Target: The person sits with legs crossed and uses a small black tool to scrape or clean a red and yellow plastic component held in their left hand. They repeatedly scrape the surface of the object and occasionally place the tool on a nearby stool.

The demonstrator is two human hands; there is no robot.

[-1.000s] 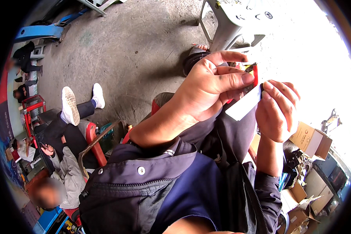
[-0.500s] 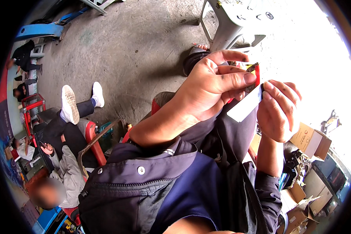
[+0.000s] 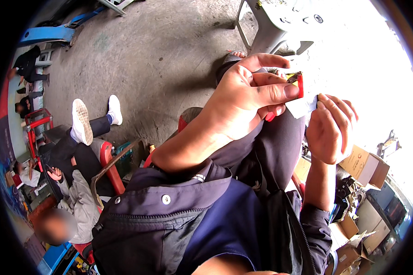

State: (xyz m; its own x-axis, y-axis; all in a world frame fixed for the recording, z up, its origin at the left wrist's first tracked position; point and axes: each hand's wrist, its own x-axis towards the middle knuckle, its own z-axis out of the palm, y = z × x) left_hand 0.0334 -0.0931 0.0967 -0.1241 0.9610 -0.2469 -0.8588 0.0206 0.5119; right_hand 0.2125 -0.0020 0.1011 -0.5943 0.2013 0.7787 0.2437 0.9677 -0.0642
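Note:
My left hand (image 3: 257,91) is raised in front of my lap. Its thumb and fingers pinch a small red and yellow packet-like piece (image 3: 300,85) with a dark, crumbly-looking edge. Another bit of red shows below those fingers. To its right, my right hand (image 3: 330,126) is closed, with thumb and fingertips at the edge of a white slip of paper (image 3: 298,107). The slip lies between the two hands, just under the red piece, and its right side fades into the glare. What it has on its other face is hidden.
A grey plastic stool (image 3: 273,23) stands ahead, beside another person's sandalled foot (image 3: 237,54). To the left, a person in a grey jacket (image 3: 80,206) sits with legs stretched out. Cardboard boxes (image 3: 365,167) and metal parts crowd the right side. Glare washes out the upper right.
The white slip has tilted and shifted up and right, so less of it shows. My right hand has moved slightly right; my left hand has turned a little and shifted slightly left.

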